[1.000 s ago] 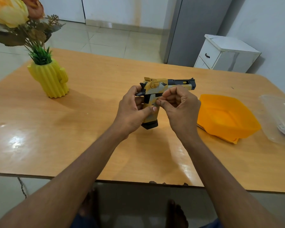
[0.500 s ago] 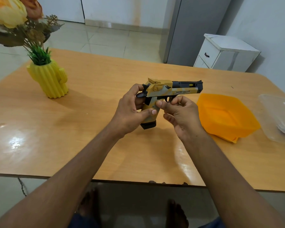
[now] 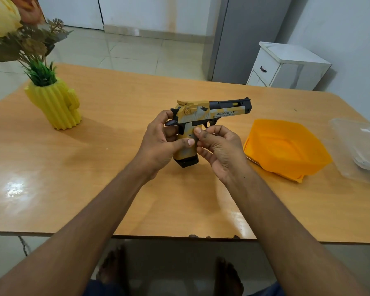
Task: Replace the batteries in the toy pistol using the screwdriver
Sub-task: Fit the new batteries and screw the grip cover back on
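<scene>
toy pistol (image 3: 203,116): your left hand (image 3: 158,142) grips the handle; right hand (image 3: 219,146) pinches its side. a loose pinch may drop small parts onto the desk (image 3: 115,189).

Both hands, left (image 3: 158,144) and right (image 3: 220,150), grip the toy pistol (image 3: 203,115) above the table (image 3: 115,167).
</scene>
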